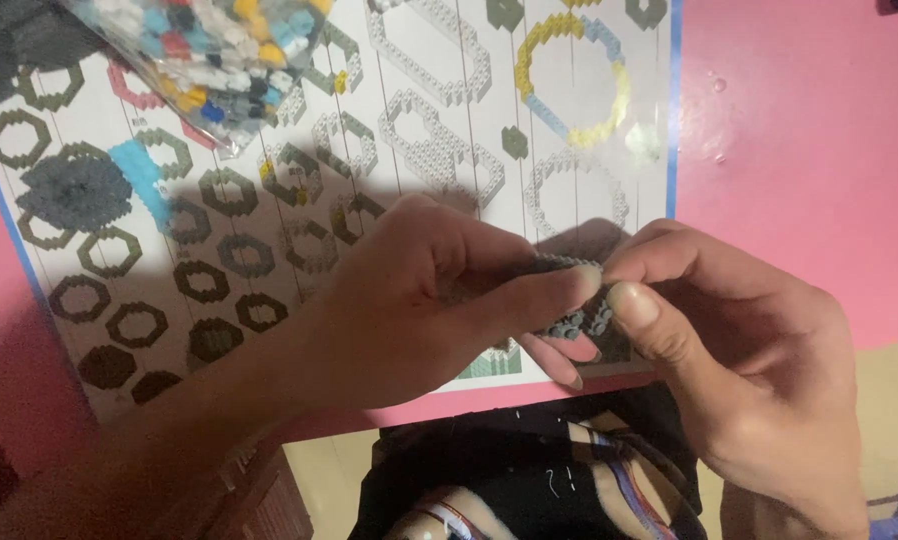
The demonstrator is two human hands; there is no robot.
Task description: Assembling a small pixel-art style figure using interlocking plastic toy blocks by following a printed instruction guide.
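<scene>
Nearest the camera, dark striped fabric (529,490) lies below the desk edge. Above it, the left hand (419,300) and the right hand (739,360) meet in mid-air over the near edge of the pink desk (799,150). Both hands are closed in a pinch on a small grey brick assembly (574,318): the left thumb lies across its top, and the right thumb and forefinger clamp its right end. Most of the assembly is hidden by the fingers. Beyond the hands, a printed instruction sheet (439,120) lies flat on the desk, showing rows of ring-shaped brick figures. At the far left, a clear bag of mixed coloured bricks (209,50) rests on the sheet's upper part.
</scene>
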